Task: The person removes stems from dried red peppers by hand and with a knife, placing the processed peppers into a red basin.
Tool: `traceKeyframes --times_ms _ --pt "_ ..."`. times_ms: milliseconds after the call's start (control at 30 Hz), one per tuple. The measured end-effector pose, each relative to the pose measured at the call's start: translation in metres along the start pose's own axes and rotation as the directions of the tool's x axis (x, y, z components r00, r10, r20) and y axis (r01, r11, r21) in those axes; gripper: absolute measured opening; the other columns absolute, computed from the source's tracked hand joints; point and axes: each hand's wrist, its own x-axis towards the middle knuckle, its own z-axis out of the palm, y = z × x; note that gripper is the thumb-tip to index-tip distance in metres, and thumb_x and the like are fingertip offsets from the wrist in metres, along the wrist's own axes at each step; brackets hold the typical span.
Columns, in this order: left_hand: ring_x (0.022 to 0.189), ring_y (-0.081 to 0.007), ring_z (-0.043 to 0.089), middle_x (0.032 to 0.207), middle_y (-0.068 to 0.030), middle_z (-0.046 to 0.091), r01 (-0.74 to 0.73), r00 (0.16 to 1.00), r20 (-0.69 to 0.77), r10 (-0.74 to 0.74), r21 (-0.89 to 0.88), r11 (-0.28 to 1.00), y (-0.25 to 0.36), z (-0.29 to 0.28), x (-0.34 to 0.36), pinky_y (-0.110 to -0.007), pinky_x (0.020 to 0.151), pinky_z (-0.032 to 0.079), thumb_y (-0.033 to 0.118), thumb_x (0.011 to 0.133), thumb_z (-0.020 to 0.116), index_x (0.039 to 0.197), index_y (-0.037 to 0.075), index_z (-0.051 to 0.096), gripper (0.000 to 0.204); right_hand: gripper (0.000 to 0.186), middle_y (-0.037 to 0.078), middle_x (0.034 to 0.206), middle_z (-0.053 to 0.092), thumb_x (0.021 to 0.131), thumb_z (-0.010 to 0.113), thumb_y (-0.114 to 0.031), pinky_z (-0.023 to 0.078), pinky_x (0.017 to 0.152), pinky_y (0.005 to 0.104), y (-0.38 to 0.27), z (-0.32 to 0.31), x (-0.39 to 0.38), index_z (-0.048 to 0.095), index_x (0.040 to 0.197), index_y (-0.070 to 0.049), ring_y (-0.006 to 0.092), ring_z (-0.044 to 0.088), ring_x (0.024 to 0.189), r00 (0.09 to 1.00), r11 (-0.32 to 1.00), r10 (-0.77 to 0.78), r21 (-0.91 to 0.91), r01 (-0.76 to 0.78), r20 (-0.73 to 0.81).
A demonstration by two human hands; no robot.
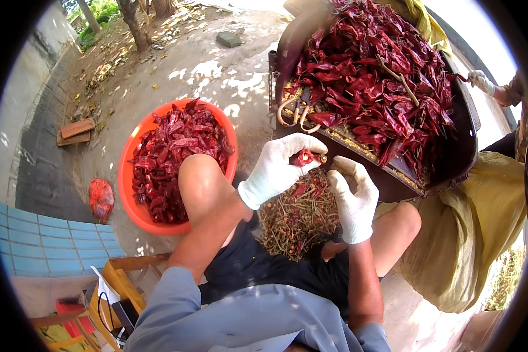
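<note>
My left hand point(281, 164), in a white glove, is closed around dried red chili peppers point(303, 157), their cut or stem ends facing right. Just to the right, my right hand point(356, 196), also gloved, has its thumb and forefinger bent together in a pinch. Whatever lies between those fingertips is too small to make out. Below both hands, between my legs, lies a pile of chili stems point(299, 220) with a few red bits mixed in. An orange basin point(125, 182) full of dried red chilies stands beside my left knee.
Ahead on the right, a dark metal cart point(369, 151) is heaped with dried chilies point(375, 76). Another person's gloved hand point(481, 82) reaches its right edge. A yellowish sack point(457, 234) lies at right, a wooden stool point(123, 281) at lower left, and bricks point(76, 130) near the wall.
</note>
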Motion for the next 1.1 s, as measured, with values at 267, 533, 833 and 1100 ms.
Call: traceKeyframes --times_ms 267,533,833,1100 --pt "0.094 -0.0187 0.068 0.097 -0.0091 0.070 -0.170 0.978 -0.053 0.202 0.359 0.918 -0.006 0.011 -0.024 -0.031 0.086 0.053 -0.006 0.077 0.073 0.106 0.001 0.069 0.030 0.014 0.012 0.082 0.069 0.084 0.075 -0.008 0.054 0.066 0.0298 -0.002 0.017 -0.005 0.070 0.097 -0.003 0.0210 0.069 0.069 0.941 0.889 -0.338 -0.335 0.312 -0.023" --pt "0.091 -0.0106 0.066 0.098 -0.0083 0.072 0.011 0.996 -0.090 0.003 0.155 0.988 0.002 0.020 -0.031 -0.027 0.083 0.053 -0.006 0.083 0.067 0.106 -0.002 0.070 0.024 0.031 0.008 0.102 0.069 0.083 0.076 -0.004 0.054 0.081 0.0281 0.007 0.011 -0.016 0.066 0.112 0.000 0.0136 0.067 0.089 0.999 0.999 -0.038 0.029 0.037 0.034" --pt "0.099 -0.0152 0.068 0.107 -0.0095 0.073 0.143 0.913 -0.392 0.113 0.567 0.812 0.032 -0.097 -0.033 -0.028 0.090 0.052 0.003 0.083 0.074 0.114 0.001 0.069 0.031 0.025 0.009 0.104 0.068 0.096 0.062 -0.012 0.056 0.088 0.0366 0.035 -0.059 0.009 0.056 0.119 -0.002 0.0196 0.067 0.094 0.965 0.783 0.241 0.567 -0.257 0.106" --pt "0.119 -0.0289 0.061 0.129 -0.0172 0.063 0.514 0.795 -0.603 0.059 0.722 0.463 -0.005 -0.220 -0.084 -0.037 0.102 0.048 0.027 0.083 0.077 0.132 0.003 0.059 0.057 0.024 0.006 0.105 0.067 0.095 0.066 -0.015 0.058 0.085 0.0386 0.103 -0.089 0.028 0.063 0.117 -0.007 0.0214 0.067 0.093 0.783 0.382 0.526 0.730 -0.567 0.332"
